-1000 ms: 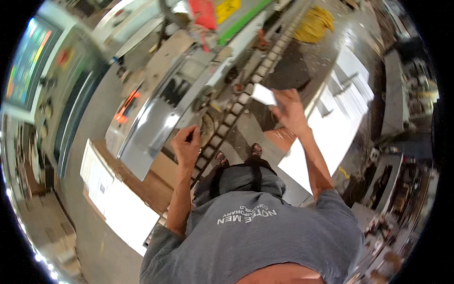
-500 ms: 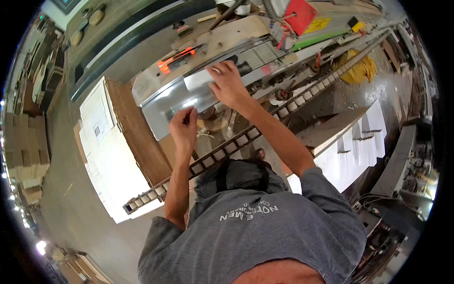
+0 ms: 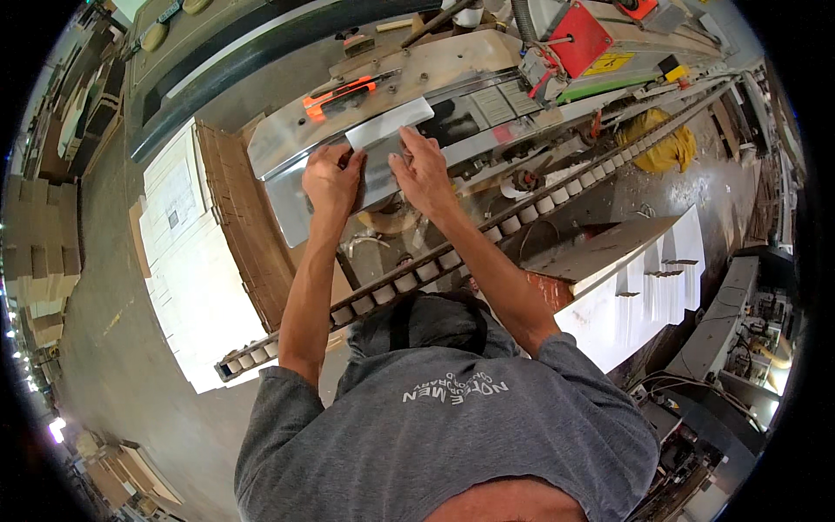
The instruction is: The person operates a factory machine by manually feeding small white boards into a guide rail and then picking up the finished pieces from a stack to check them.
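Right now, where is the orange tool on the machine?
In the head view the orange tool lies on the machine's metal feed table, upper left of centre, just above the left hand and beside the white sheet.

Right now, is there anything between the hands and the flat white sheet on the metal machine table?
Nothing visible. The left hand and right hand both rest directly on the flat white sheet, pressing it against the shiny metal machine table.
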Tool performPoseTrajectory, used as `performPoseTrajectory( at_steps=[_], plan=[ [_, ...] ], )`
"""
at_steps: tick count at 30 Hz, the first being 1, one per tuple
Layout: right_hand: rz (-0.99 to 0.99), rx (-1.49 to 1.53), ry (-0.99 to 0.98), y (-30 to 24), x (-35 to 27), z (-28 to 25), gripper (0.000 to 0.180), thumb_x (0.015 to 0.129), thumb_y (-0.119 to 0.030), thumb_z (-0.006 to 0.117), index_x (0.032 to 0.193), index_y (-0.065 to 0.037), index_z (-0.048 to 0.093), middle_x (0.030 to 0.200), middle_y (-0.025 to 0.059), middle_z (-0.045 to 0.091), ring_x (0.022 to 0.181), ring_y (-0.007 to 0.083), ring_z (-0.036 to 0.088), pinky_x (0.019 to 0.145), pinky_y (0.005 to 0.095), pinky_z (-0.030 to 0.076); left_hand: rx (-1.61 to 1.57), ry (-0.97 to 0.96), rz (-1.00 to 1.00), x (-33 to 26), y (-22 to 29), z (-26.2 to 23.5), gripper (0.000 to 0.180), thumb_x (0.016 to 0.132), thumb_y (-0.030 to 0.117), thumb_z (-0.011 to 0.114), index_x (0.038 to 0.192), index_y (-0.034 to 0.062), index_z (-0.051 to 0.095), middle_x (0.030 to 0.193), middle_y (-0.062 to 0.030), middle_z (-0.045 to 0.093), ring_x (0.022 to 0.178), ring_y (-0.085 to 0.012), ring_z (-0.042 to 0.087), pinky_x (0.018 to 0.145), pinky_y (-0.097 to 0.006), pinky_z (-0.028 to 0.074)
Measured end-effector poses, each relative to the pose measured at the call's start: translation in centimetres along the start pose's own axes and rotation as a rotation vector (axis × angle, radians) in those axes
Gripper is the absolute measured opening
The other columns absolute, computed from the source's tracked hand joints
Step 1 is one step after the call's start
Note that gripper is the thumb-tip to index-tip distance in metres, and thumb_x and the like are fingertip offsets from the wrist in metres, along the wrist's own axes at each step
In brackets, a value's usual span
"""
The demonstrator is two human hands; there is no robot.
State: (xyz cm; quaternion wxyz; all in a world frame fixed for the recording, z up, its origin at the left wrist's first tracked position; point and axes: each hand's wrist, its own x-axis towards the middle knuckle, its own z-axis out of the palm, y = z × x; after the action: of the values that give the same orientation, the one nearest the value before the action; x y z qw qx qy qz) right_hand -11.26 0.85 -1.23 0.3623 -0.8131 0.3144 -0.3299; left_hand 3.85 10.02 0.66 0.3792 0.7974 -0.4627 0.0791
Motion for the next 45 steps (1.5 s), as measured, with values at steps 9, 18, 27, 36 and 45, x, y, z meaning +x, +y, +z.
performPoseTrajectory(
  at_steps=[9,18,27,36,45],
  plan=[
    [0.038,0.024,0.073,-0.4,1.1,-1.1,0.053,0.089,-0.017,0.065,0.132,0.009,0.049,0.114,0.0215,0.058,0.102,0.0359,0.05,0.094,0.0454,0.042,-0.036,0.065,0.106,0.7,-0.1,2.9,0.012,0.075,0.015,0.079,0.078,0.0071,0.07,0.076,-0.0106,0.065,0.073,-0.0335,0.063,0.065,-0.042,0.051],
    [0.062,-0.164,0.2,4.8,3.6,-6.0,0.051,0.086,-0.017,0.065,0.132,0.003,0.054,0.127,0.0242,0.059,0.115,0.0423,0.052,0.103,0.0458,0.038,-0.068,-0.077,0.092,3.5,6.1,8.4,0.014,0.082,0.021,0.074,0.079,0.0077,0.07,0.077,-0.0122,0.064,0.07,-0.0348,0.063,0.065,-0.044,0.051],
    [0.087,-0.195,0.272,9.7,5.2,-12.3,0.058,0.089,-0.022,0.059,0.136,0.008,0.046,0.136,0.0303,0.05,0.125,0.0445,0.045,0.111,0.0511,0.029,-0.082,-0.218,0.206,7.1,12.6,16.7,0.023,0.084,0.029,0.07,0.077,0.0073,0.068,0.078,-0.0131,0.065,0.074,-0.0371,0.064,0.067,-0.048,0.05],
    [0.175,-0.004,0.377,4.8,-4.9,-16.6,0.043,0.088,-0.007,0.066,0.13,0.0,0.058,0.123,0.0198,0.06,0.092,0.0287,0.057,0.082,0.0407,0.045,-0.145,-0.337,0.195,10.5,16.5,22.6,0.023,0.082,0.027,0.072,0.078,0.0049,0.068,0.079,-0.0179,0.066,0.079,-0.0391,0.064,0.068,-0.048,0.049],
    [0.611,-0.414,0.627,7.5,-25.5,-27.5,0.04,0.085,-0.003,0.068,0.124,-0.007,0.062,0.12,0.0173,0.062,0.096,0.0304,0.061,0.081,0.0394,0.055,-0.407,-0.34,0.222,4.8,13.8,12.2,0.015,0.088,0.011,0.072,0.095,-0.0027,0.073,0.077,-0.0101,0.068,0.067,-0.0158,0.06,0.063,-0.03,0.05]
  ],
)
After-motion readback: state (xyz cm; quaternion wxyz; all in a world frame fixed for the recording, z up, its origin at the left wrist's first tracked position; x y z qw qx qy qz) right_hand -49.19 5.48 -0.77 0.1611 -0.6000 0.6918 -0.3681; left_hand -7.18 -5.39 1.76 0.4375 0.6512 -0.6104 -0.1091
